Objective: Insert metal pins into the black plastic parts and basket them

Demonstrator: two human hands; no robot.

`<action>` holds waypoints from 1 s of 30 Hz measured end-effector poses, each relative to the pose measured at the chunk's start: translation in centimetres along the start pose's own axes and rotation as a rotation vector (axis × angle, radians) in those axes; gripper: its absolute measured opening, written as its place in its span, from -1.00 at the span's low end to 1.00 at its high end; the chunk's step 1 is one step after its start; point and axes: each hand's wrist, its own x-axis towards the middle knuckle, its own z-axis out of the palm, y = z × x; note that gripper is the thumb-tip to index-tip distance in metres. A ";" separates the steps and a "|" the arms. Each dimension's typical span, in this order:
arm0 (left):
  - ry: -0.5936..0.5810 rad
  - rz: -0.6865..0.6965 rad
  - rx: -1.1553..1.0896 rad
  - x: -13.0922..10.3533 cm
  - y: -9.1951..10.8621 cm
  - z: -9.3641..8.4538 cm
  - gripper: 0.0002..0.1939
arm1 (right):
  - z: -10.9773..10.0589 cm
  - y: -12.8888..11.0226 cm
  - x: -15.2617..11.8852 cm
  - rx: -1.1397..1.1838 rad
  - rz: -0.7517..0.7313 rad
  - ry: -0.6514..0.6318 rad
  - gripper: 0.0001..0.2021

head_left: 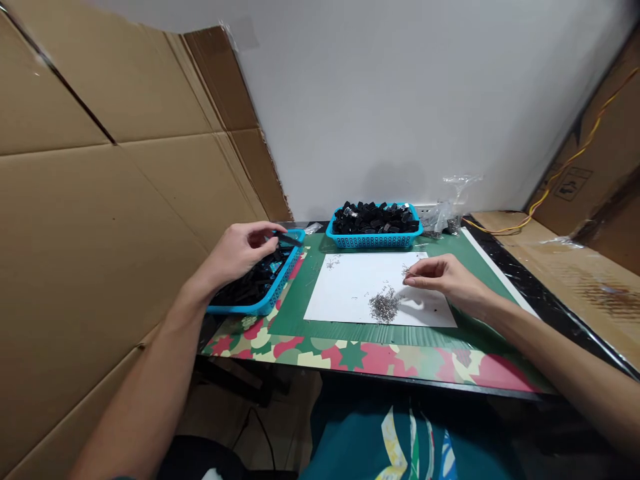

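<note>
My left hand (246,250) pinches a flat black piece (289,238) over the blue basket (265,305) at the left, which holds many black pieces. At the right side of the white sheet (333,303), my right hand (437,275) has thumb and forefinger pressed together; anything between the fingertips is too small to make out. A pile of tiny metal parts (384,307) lies on the sheet, just left of and nearer than my right hand. A few more tiny parts (332,263) are scattered at the sheet's far left corner.
A second blue basket (374,240), heaped with black parts, stands behind the sheet. Clear plastic bags (441,219) lie right of it. Cardboard (100,220) walls off the left side, and a yellow-red cable (543,198) runs down at the right.
</note>
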 end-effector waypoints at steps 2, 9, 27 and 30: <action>-0.045 0.066 -0.106 0.3 1.8 1.6 -0.61 | -0.1 -0.1 0.0 -0.018 -0.029 0.022 -0.66; -0.376 0.255 -0.547 3.0 7.2 10.4 -0.79 | -0.8 -0.2 0.2 0.015 -0.093 0.103 -0.72; -0.411 0.332 -0.439 0.5 8.3 19.1 -0.67 | -2.5 -1.0 0.1 -0.129 0.065 0.213 -0.78; -0.399 0.337 -0.457 0.5 8.2 19.7 -0.72 | -2.7 -1.0 0.1 -0.141 0.067 0.197 -0.75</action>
